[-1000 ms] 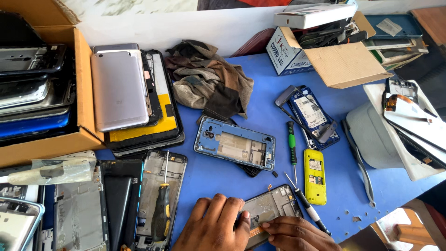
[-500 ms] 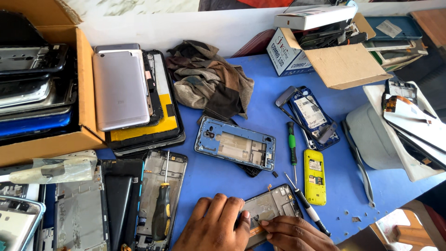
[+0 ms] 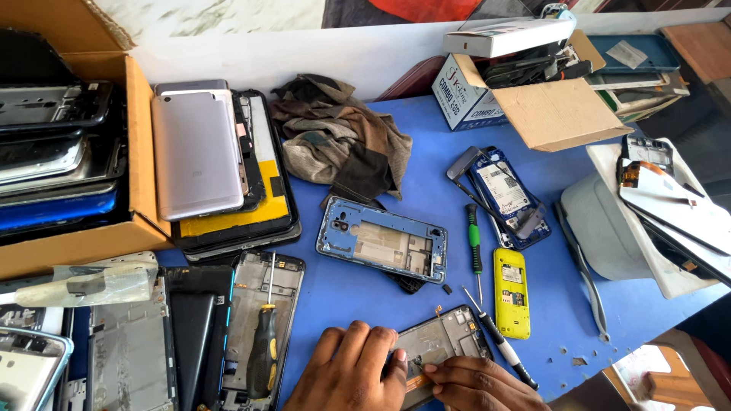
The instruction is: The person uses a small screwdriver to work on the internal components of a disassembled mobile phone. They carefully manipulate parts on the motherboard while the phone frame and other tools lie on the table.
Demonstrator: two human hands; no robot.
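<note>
left hand (image 3: 352, 373) lay flat, fingers spread, pinning phone frame (image 3: 442, 350) at blue table (image 3: 365, 304) front edge | right hand (image 3: 476, 383) fingertips pinched together on frame's corner, probably around a small part | black pen (image 3: 499, 339) just beside

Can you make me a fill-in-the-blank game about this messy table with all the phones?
1. Both hands, the left hand and the right hand, rest on an opened ____ frame.
2. The small keypad phone beside the frame is ____ in colour.
3. The screwdriver with the green handle lies on the ____ tabletop.
4. The crumpled cloth lies beside a stack of phones topped by a ____ one.

Missing words: phone; yellow; blue; silver
</note>
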